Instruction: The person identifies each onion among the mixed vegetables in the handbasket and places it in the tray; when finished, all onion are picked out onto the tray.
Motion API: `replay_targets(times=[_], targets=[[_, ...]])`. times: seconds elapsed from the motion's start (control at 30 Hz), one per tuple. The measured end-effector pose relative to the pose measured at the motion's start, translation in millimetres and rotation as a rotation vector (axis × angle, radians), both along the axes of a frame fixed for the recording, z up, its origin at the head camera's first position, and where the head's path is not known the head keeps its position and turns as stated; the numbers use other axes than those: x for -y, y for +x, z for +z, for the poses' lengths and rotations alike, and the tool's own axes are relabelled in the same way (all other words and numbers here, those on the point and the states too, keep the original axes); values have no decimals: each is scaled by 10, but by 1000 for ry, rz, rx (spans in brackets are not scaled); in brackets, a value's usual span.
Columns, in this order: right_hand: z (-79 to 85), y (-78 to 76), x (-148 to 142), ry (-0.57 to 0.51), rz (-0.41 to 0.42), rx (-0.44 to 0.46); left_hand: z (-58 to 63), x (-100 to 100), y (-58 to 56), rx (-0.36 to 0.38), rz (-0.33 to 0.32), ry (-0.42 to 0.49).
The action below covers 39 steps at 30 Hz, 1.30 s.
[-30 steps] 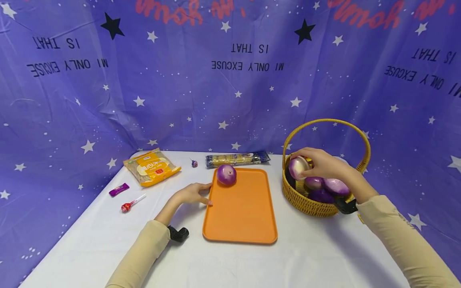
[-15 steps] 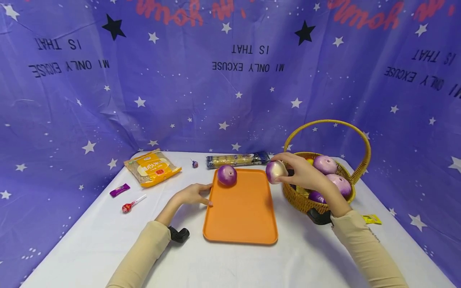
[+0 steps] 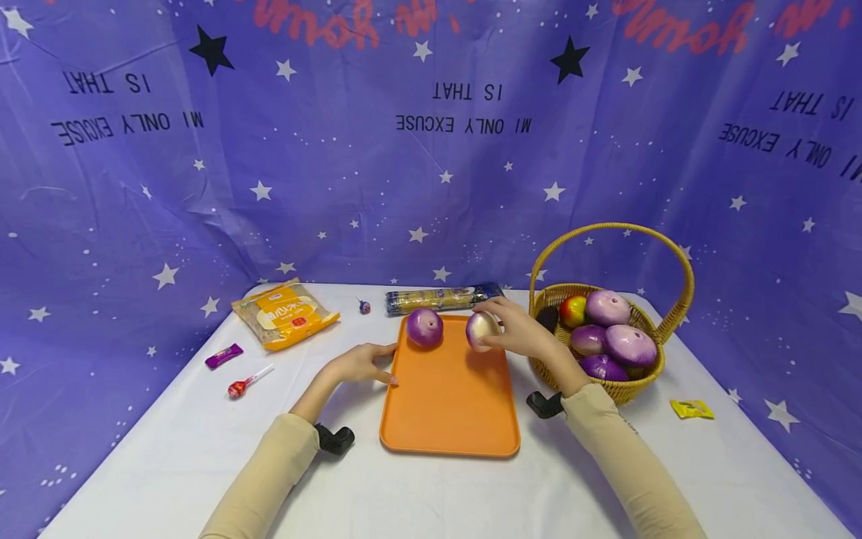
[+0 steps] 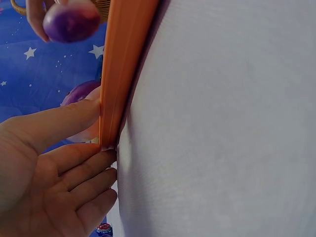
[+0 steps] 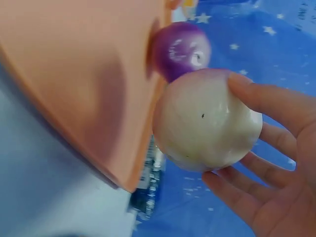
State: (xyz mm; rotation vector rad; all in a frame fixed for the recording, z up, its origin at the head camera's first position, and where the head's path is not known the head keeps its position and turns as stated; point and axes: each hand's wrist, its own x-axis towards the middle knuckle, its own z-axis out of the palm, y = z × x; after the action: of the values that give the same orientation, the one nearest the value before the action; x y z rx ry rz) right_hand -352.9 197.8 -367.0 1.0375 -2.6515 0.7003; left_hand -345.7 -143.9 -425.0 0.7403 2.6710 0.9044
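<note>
My right hand (image 3: 515, 328) grips a toy onion (image 3: 482, 331), purple with a pale whitish base, over the far right part of the orange tray (image 3: 450, 404). In the right wrist view thumb and fingers spread round the pale onion (image 5: 205, 121), and its shadow falls on the tray. Another purple onion (image 3: 424, 328) sits at the tray's far left corner. My left hand (image 3: 357, 363) rests at the tray's left edge. Its thumb (image 4: 69, 121) lies at the rim and its extended fingers touch the edge from outside.
Right of the tray stands a wicker basket (image 3: 572, 385) with a tall handle, holding several purple onions and a red-yellow fruit (image 3: 574, 311). A noodle pack (image 3: 438, 299) lies behind the tray. Leftward are an orange snack bag (image 3: 286, 314), a lollipop (image 3: 245, 382) and a purple sweet (image 3: 224, 355).
My right hand has lifted the pale onion out of the basket and carried it left over the tray. My left hand and the other onion have stayed put.
</note>
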Motion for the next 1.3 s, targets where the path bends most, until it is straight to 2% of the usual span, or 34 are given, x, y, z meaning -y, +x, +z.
replay_targets(times=[0.23, 0.4, 0.57, 0.73, 0.9, 1.13, 1.3], targets=[[-151, -285, 121, 84, -68, 34, 13, -15, 2, 4, 9, -6], [-171, -380, 204, 111, -72, 36, 18, -26, -3, 3, 3, -2], [-192, -462, 280, 119, -85, 82, 28, -28, 0, 6, 1, 3], [-233, -523, 312, 162, -90, 91, 25, -27, 0, 8, 1, 3], [-263, -559, 332, 160, -84, 77, 19, -23, 0, 11, 11, -4], [-280, -549, 351, 160, -88, 125, 9, -12, 5, -10, -7, -5], [-288, -559, 369, 162, -83, 116, -9, 4, -11, 1, 13, -7]])
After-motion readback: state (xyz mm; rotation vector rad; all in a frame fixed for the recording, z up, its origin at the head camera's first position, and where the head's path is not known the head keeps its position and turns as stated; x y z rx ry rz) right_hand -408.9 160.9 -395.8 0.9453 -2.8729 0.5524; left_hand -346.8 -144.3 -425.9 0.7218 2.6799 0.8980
